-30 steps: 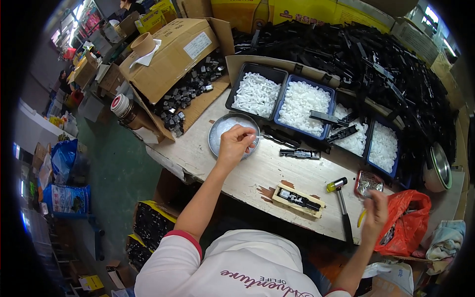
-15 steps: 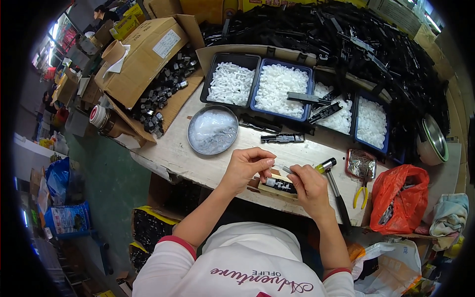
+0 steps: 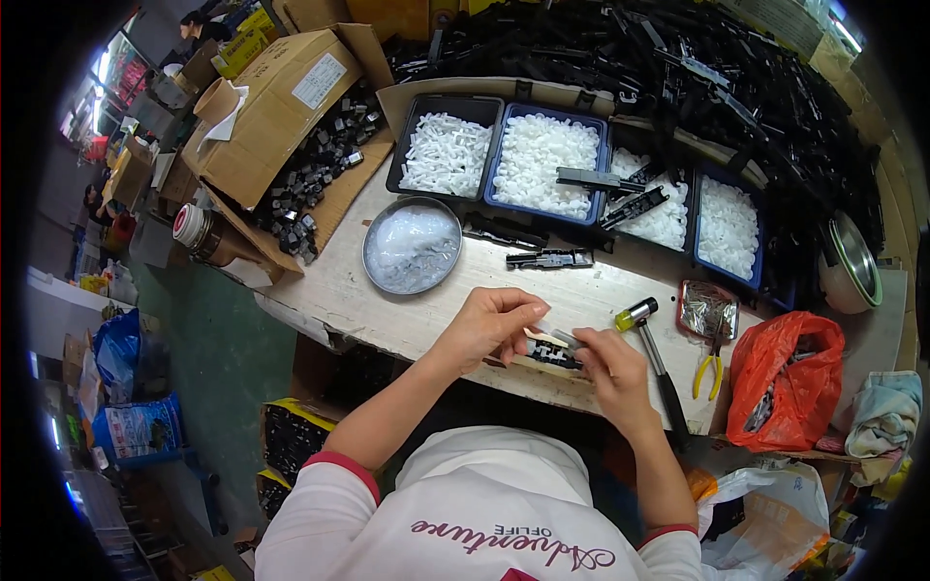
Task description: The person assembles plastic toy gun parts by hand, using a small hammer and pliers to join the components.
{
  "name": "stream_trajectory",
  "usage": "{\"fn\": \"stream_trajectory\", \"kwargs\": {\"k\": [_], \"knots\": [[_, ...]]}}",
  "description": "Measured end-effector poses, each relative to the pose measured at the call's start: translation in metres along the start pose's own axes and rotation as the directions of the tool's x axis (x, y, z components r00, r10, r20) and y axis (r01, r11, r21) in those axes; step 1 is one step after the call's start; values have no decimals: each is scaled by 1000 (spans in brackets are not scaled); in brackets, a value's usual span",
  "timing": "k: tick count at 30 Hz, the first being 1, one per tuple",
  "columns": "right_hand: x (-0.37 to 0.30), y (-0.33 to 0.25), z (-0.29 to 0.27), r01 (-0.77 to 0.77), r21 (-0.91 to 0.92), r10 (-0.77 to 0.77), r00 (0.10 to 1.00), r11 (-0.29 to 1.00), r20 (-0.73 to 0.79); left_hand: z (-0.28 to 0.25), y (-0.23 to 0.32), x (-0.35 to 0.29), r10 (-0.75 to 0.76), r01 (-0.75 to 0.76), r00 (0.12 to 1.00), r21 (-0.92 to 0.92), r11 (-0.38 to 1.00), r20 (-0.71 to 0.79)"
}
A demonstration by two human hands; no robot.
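Observation:
At the table's near edge, a small black mechanism with white parts point(image 3: 553, 352) lies between my hands on a light wooden block. My left hand point(image 3: 492, 331) is closed in a pinch at its left end; what the fingertips hold, if anything, is too small to make out. Closed fingers of my right hand point(image 3: 612, 368) pinch a small greyish rod point(image 3: 564, 337) just above the mechanism. Farther back on the tabletop lies a black metal slide-like assembly point(image 3: 549, 259). A hammer with a yellow-and-black head point(image 3: 636, 313) rests to the right of my right hand.
A round metal dish point(image 3: 371, 266) holds clear, greasy-looking stuff. Behind it, bins point(image 3: 605, 136) hold small white plastic parts. A cardboard box point(image 3: 266, 107) spills black metal pieces at left. Yellow-handled pliers point(image 3: 710, 378) and a red bag point(image 3: 785, 382) are at right; black parts point(image 3: 620, 58) heap behind.
My left hand has shifted slightly right, toward the mechanism. My right hand has moved slightly right and down, the rod still in its fingers. The whole view has shifted a little.

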State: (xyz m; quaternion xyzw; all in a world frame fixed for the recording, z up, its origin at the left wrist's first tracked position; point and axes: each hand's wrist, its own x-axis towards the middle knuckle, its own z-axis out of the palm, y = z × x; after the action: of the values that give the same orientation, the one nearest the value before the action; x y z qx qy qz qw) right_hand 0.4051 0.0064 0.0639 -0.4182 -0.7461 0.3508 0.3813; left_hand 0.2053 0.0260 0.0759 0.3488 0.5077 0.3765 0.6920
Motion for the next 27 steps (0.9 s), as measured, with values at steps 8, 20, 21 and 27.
{"fn": "stream_trajectory", "kwargs": {"k": [8,20,21,27], "knots": [[-27,14,-34,-614,479,592,776,627,220,7,-41,-4,583,-528,785,719,451,211],[-26,15,-26,-613,323,588,788,721,183,19,-58,2,596,-504,773,783,366,219],[-26,15,-25,-614,324,588,787,720,183,19,-58,1,595,-503,773,783,366,218],[-25,15,-23,-558,167,536,829,813,159,19,-59,1,599,-498,775,780,380,203]]}}
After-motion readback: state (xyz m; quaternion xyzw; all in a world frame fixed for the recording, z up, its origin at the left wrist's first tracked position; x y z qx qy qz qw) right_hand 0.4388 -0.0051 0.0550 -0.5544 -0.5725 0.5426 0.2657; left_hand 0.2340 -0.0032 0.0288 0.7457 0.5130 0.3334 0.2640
